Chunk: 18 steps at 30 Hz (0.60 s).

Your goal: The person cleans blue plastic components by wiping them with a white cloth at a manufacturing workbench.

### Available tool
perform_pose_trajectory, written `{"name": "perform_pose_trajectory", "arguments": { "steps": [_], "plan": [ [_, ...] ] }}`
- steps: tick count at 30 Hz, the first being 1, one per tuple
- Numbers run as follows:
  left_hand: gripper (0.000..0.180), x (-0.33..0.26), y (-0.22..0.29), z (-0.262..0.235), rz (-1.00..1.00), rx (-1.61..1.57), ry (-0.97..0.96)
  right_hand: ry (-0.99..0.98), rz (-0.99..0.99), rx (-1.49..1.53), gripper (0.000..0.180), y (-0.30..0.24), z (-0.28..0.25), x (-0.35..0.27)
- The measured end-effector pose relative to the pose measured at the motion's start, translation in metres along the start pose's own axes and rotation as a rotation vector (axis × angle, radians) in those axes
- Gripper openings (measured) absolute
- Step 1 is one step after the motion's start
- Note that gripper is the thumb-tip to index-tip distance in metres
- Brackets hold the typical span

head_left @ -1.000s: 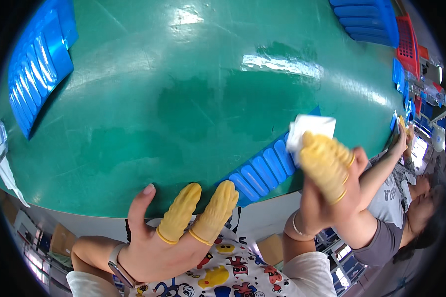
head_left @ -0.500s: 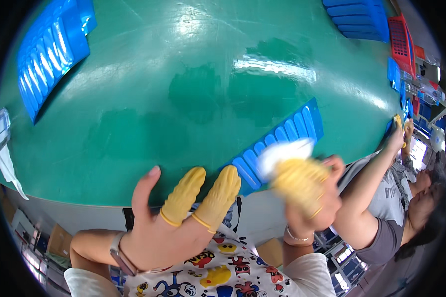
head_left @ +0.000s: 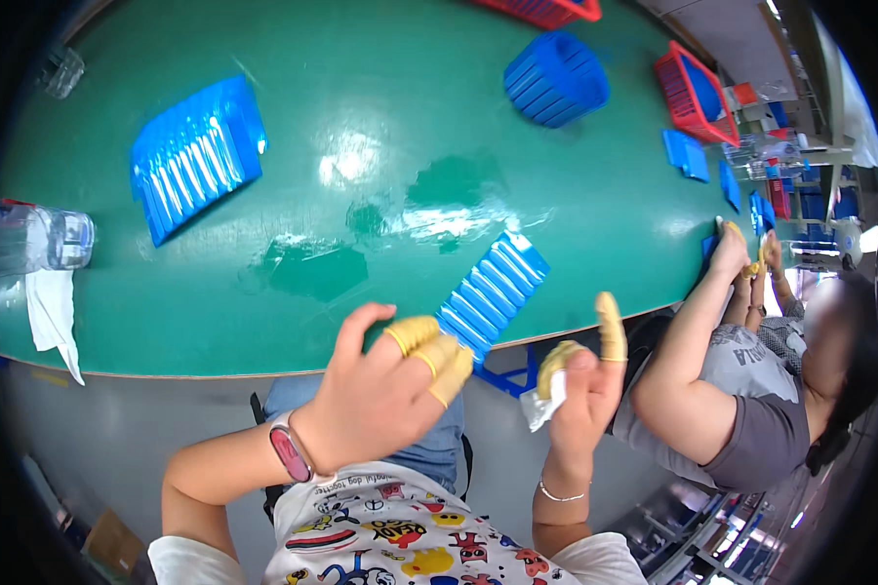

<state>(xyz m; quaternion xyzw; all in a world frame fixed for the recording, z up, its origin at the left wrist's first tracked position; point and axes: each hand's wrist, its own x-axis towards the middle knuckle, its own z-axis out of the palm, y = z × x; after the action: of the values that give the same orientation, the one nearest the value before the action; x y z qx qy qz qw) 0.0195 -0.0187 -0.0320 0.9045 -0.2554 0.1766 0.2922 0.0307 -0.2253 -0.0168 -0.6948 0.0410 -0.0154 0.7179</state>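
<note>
A narrow blue ribbed plastic strip (head_left: 496,292) lies slantwise at the near edge of the green table. My left hand (head_left: 385,390), with yellow finger cots, holds the strip's near end under its bent fingers, thumb held apart. What lies beneath those fingertips is hidden. To the right of the strip, just off the table edge, my right hand (head_left: 583,395) pinches a folded white wipe (head_left: 542,404) between the thumb and cot-covered fingers. Its index finger, also in a yellow cot, points up.
A stack of blue ribbed pieces (head_left: 197,156) lies on the table (head_left: 361,224) at left. Farther left are a clear bottle (head_left: 59,239) and white cloth (head_left: 54,317). A blue basket (head_left: 556,83) and red basket (head_left: 688,97) stand at the back. A co-worker (head_left: 741,390) sits at right.
The view has shifted, showing more of the far table. My right hand, blurred over the strip before, is now drawn back from it with the wipe. My left fingers have bent down onto the strip.
</note>
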Motion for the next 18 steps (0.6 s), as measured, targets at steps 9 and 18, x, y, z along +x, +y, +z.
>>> {"name": "perform_pose_trajectory", "arguments": {
  "steps": [9, 18],
  "plan": [
    [0.023, 0.03, 0.003, -0.018, 0.097, -0.254, 0.248, -0.322, 0.311, 0.202, 0.036, 0.016, -0.013, -0.02],
    [0.021, 0.046, -0.01, -0.039, 0.61, -0.389, -0.014, -0.351, 0.329, 1.045, 0.063, 0.019, -0.009, -0.001]
  ]
}}
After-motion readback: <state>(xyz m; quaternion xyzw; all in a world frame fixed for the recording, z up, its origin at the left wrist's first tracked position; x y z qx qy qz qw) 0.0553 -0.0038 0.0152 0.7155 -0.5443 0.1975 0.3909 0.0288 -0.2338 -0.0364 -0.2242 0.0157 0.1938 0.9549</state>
